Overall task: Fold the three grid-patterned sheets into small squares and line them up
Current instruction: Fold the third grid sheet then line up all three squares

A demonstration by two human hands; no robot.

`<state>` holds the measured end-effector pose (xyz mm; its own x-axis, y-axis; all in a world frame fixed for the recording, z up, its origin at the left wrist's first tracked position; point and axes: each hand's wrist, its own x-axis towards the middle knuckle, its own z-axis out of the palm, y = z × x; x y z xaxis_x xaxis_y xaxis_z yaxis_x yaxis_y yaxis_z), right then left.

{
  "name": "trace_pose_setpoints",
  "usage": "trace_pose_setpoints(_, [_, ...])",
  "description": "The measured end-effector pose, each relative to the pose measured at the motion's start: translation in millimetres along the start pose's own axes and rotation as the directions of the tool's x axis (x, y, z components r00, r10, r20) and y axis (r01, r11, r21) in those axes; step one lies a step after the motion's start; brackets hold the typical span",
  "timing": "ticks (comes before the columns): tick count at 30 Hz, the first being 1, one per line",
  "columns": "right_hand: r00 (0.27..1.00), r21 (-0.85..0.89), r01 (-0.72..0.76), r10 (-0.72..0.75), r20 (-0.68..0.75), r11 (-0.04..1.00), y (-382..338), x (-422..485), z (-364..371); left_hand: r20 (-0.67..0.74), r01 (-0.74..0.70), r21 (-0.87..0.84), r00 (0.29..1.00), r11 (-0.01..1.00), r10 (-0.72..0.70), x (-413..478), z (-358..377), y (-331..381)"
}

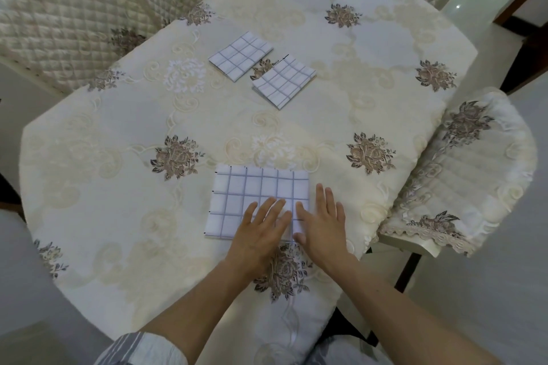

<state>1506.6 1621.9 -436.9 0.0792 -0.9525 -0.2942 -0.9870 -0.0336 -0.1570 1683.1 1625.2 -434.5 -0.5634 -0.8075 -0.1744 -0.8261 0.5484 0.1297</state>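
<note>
Near six o'clock on the desk (385, 68), left hand (261, 234) and right hand (323, 225) press the half-folded sheet (252, 192), fingers (319, 195) straight, gripping nothing, likely flattening its crease; first square (240, 56) and second square (284, 80) wait toward twelve o'clock.

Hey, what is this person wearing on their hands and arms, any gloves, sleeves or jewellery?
No gloves, rings or watch show on the left hand or the right hand. A grey-and-white striped sleeve is bunched near the left elbow. The right forearm is uncovered as far as the frame shows.
</note>
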Motion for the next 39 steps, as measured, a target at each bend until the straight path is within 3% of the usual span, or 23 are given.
trace_pose_setpoints(3, [1.0,0.004,-0.001,0.001,-0.015,1.0,0,1,2,-0.012,-0.009,-0.023,1.0,1.0,0.009,2,-1,0])
trace_pose_setpoints(10, [1.0,0.014,0.029,-0.029,-0.007,0.999,5,-2,3,-0.082,0.119,-0.066,0.989,0.991,-0.124,-13,-5,-25])
trace_pose_setpoints(20, [1.0,0.04,0.005,-0.004,-0.024,0.999,24,-15,9,-0.117,0.048,0.015,0.992,0.999,-0.046,-25,0,-34])
trace_pose_setpoints(30, [0.994,-0.035,0.029,-0.025,0.103,0.999,23,-12,-1,0.127,-0.007,0.144,0.992,0.99,-0.011,-2,-27,-15])
trace_pose_setpoints(36, [0.99,-0.046,0.064,-0.057,0.128,0.997,27,-10,-2,0.17,-0.014,0.196,0.985,0.98,-0.02,1,-27,-13])
trace_pose_setpoints(39, [0.99,-0.04,0.062,-0.057,0.131,0.997,26,-10,-2,0.106,-0.019,0.17,0.994,0.985,0.001,0,-21,-14])
